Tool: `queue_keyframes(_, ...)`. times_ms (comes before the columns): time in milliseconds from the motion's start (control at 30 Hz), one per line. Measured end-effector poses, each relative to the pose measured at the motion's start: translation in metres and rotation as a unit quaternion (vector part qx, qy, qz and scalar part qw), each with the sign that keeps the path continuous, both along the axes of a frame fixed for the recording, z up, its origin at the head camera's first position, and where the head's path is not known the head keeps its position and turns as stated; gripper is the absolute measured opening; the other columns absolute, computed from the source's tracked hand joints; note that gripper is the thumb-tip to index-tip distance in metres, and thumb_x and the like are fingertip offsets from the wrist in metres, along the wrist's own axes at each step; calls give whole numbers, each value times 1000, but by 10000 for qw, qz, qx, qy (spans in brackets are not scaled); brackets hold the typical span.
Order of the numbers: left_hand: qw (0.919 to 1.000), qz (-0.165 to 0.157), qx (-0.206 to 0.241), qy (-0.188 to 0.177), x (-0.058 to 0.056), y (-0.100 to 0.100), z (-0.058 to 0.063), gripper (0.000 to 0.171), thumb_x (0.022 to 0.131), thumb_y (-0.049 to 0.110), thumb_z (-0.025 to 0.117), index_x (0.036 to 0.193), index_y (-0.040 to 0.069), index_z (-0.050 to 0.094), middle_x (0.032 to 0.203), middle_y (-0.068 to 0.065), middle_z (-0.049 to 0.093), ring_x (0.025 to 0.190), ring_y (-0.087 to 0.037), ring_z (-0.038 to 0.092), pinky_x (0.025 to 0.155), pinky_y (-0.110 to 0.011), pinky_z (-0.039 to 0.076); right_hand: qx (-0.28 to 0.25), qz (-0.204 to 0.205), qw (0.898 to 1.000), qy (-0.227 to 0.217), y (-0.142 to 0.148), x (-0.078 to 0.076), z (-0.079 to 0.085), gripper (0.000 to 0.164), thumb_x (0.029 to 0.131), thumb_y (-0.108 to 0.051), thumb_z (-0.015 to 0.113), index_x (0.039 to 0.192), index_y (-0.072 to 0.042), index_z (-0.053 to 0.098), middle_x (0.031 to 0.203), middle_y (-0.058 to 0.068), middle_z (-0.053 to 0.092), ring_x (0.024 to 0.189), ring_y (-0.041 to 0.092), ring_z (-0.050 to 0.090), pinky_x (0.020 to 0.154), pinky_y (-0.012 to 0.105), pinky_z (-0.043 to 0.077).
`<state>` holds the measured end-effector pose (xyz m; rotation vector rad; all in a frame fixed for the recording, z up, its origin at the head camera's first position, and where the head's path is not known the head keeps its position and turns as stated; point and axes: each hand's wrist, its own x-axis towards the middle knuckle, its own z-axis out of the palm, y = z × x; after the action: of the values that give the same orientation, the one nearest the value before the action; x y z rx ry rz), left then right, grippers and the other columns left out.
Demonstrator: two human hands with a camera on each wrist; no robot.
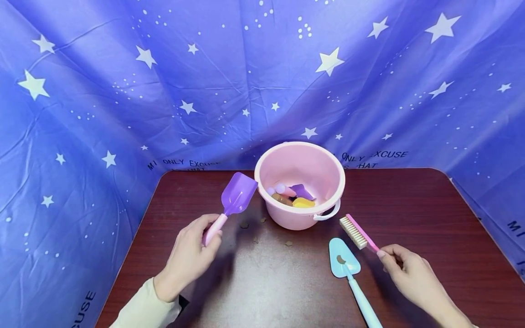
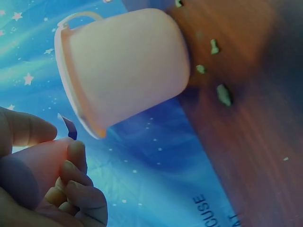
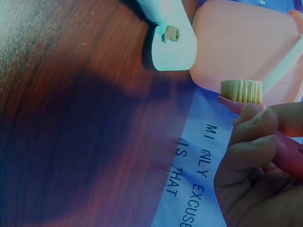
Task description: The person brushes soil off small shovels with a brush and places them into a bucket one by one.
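My left hand [image 1: 190, 255] grips the pink handle of a small purple shovel [image 1: 239, 192], its blade raised beside the left rim of a pink bucket [image 1: 283, 220]. In the left wrist view the fingers wrap the handle [image 2: 40, 165]. A pink brush [image 1: 357, 233] with pale bristles is held by my right hand [image 1: 414, 275], right of the bucket. Just left of that brush lies a light blue trowel [image 1: 336, 250] with a small brown scrap [image 1: 341, 259] on its blade. Inside the bucket are a yellow piece [image 1: 303, 203], a purple piece [image 1: 302, 191] and a brown piece [image 1: 282, 199].
Several small greenish-brown scraps [image 1: 244, 225] lie on the dark wooden table [image 1: 262, 282] in front of the bucket. The bucket's white handle [image 1: 328, 215] hangs at its right front. A blue star-patterned cloth [image 1: 229, 91] rises behind the table's far edge.
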<state>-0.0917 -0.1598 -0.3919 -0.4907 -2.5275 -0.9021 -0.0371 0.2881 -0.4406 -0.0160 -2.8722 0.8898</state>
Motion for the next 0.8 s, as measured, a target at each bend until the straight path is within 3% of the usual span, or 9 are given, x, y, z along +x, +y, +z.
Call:
queue_keyframes(167,9996,-137,-98,209,-10,6,12,28,75,8,67,103,10,67,80,6,56,69,-7,49,61,-26,43,49,-72,10000,-11,4,1,-1,15,97,-27,55,92,-15,64,66,-7,53,49,3,38,45,25,31)
queue_keyframes(400,9992,-292,-192,199,-21,15,24,24,76,9,66,100,11,68,74,9,48,64,-7,44,58,-24,39,137,-124,9998,55,10,0,1,16,97,-27,55,94,-14,64,67,-8,54,50,3,38,47,25,30)
queue_keyframes(800,9973,-536,-441,259,-39,38,41,22,77,8,62,98,8,68,77,4,51,67,-10,48,62,-29,43,204,-183,9996,109,18,-2,3,14,96,-27,56,93,-16,64,67,-8,55,53,2,42,50,25,31)
